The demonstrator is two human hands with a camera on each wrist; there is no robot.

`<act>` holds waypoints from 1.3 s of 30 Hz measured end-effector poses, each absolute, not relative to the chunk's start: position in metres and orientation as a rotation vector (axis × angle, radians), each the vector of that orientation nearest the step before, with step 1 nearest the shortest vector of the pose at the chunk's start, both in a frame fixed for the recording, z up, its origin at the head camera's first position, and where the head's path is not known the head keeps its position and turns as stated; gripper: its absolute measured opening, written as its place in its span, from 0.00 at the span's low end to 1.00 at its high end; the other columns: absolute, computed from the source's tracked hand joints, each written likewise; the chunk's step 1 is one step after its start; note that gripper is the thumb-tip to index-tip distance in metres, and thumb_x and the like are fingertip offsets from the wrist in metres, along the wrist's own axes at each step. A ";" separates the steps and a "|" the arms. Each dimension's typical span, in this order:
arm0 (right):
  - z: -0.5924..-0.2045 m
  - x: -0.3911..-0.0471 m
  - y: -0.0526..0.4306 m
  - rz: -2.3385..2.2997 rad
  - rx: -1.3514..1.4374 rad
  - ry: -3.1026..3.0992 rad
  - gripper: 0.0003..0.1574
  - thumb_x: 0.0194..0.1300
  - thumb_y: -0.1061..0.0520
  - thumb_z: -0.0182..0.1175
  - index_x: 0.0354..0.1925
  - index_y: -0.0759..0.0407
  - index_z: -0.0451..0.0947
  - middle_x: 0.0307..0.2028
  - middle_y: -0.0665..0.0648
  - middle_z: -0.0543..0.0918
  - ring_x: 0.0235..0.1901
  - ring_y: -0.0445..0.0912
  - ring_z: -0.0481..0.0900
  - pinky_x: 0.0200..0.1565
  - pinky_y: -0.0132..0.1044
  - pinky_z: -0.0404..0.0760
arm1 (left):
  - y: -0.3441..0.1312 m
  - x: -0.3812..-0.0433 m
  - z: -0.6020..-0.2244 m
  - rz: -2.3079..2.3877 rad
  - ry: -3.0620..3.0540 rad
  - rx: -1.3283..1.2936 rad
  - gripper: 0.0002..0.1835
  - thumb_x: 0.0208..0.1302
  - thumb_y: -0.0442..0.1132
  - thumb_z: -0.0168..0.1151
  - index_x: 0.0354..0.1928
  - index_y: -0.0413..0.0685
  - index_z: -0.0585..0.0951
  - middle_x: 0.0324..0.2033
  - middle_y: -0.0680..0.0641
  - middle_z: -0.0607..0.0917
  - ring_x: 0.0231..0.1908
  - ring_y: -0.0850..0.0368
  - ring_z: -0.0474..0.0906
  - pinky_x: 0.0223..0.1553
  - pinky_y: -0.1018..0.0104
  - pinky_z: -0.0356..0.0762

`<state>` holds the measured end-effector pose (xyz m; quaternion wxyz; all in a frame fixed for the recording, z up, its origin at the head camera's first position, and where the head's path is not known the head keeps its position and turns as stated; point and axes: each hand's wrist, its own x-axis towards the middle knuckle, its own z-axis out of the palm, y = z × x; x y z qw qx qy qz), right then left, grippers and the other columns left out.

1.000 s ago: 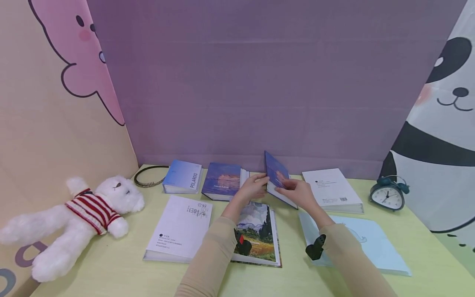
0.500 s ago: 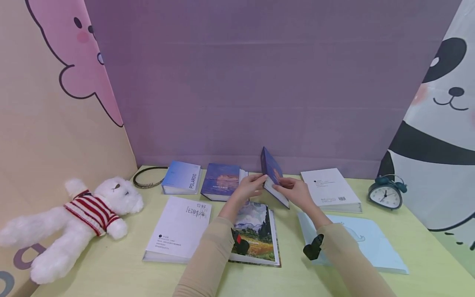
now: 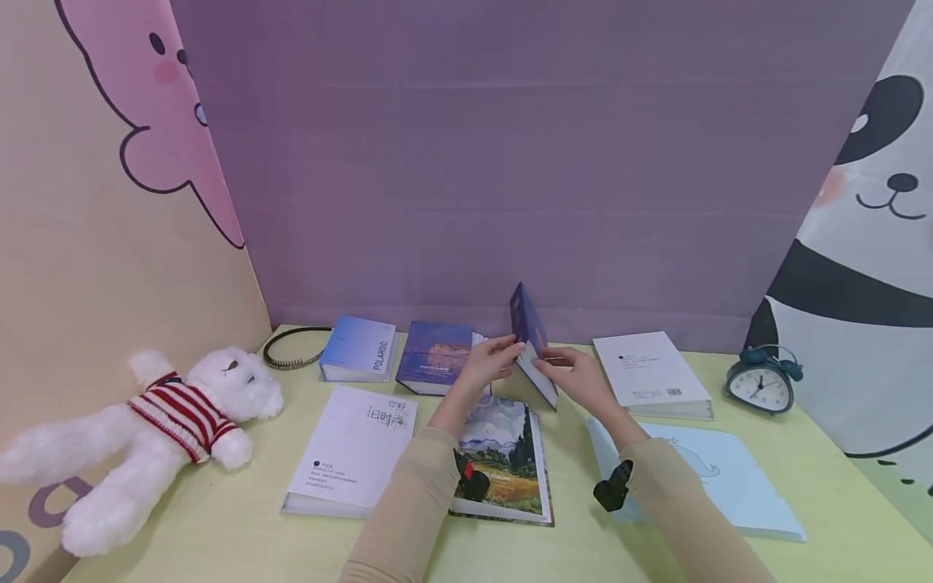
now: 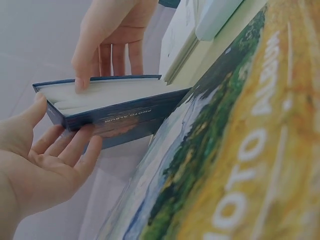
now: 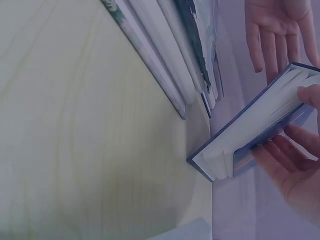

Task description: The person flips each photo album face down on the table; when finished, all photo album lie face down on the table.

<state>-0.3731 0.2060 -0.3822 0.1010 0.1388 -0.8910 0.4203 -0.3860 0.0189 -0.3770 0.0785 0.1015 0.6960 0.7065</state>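
Both hands hold a small dark-blue photo album (image 3: 535,348) with a sunset picture on its cover, tilted up on edge near the back of the table. My left hand (image 3: 487,364) has its thumb at a corner of the album, fingers spread against the cover printed PHOTO ALBUM (image 4: 135,117). Opposite it, my right hand (image 3: 579,376) pinches the other side, its thumb (image 4: 80,82) on the white page edges and its fingers behind the cover. The right wrist view shows the page block (image 5: 250,115) between the covers, with the lower end close over the table.
A matching photo album (image 3: 437,352) and a blue POLAROID album (image 3: 357,344) lie left. A landscape-painting album (image 3: 503,461) lies in front, beside a white book (image 3: 353,449). Rightward are another white book (image 3: 649,364), a light-blue book (image 3: 736,478) and an alarm clock (image 3: 760,380). A plush bear (image 3: 182,413) lies far left.
The album has turned more edge-on and stands steeper, its lower end shifted left. The right hand has moved slightly left with it; the left hand stays near the same place.
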 end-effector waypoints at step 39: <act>-0.359 -0.368 0.197 1.497 0.553 -2.408 0.40 0.66 0.64 0.55 0.71 0.60 0.51 0.64 0.69 0.63 0.59 0.65 0.70 0.51 0.57 0.77 | 0.032 -0.390 -0.375 2.169 2.114 0.264 0.22 0.70 0.48 0.52 0.63 0.51 0.72 0.60 0.45 0.76 0.58 0.48 0.74 0.57 0.52 0.74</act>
